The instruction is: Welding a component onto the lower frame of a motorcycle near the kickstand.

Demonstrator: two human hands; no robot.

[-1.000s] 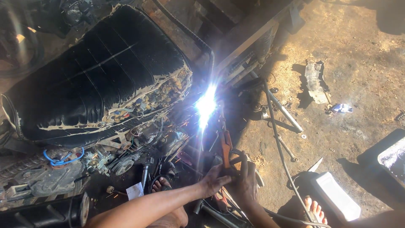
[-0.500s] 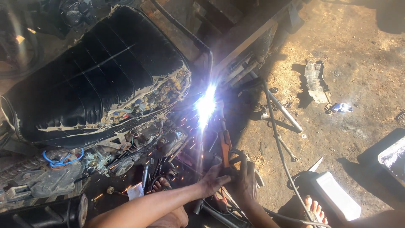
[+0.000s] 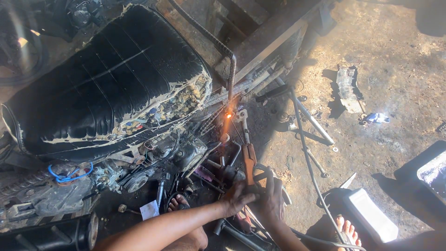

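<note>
A weld is being laid on the rear frame of a stripped motorcycle: an orange-handled electrode holder (image 3: pixel 249 160) is gripped by both hands, the left hand (image 3: pixel 239 197) closed around its lower part and the right hand (image 3: pixel 271 197) wrapped beside it, touching, so that the tool is steadied from two sides. From the holder a thin rod runs up to a small orange glowing spot (image 3: pixel 228 115), which sits at the foot of a bent metal tube (image 3: pixel 223 51) just behind the torn black seat (image 3: pixel 107 79). The arc appears to be out or very low at this instant, so the joint is judged to be between passes; a steady tip held close to the glowing point would be called for, with the cable (image 3: pixel 306 158) kept slack and the bare feet (image 3: pixel 346 227) kept away from sparks. The work is done on bare, dusty ground (image 3: pixel 395 69) in hard sunlight, with deep shade over the engine parts (image 3: pixel 176 153) on the left. Loose rods, a scrap of grey metal (image 3: pixel 347 88), a blue wire loop (image 3: pixel 69 174) and a white box (image 3: pixel 371 214) are scattered about, well apart from the weld.
</note>
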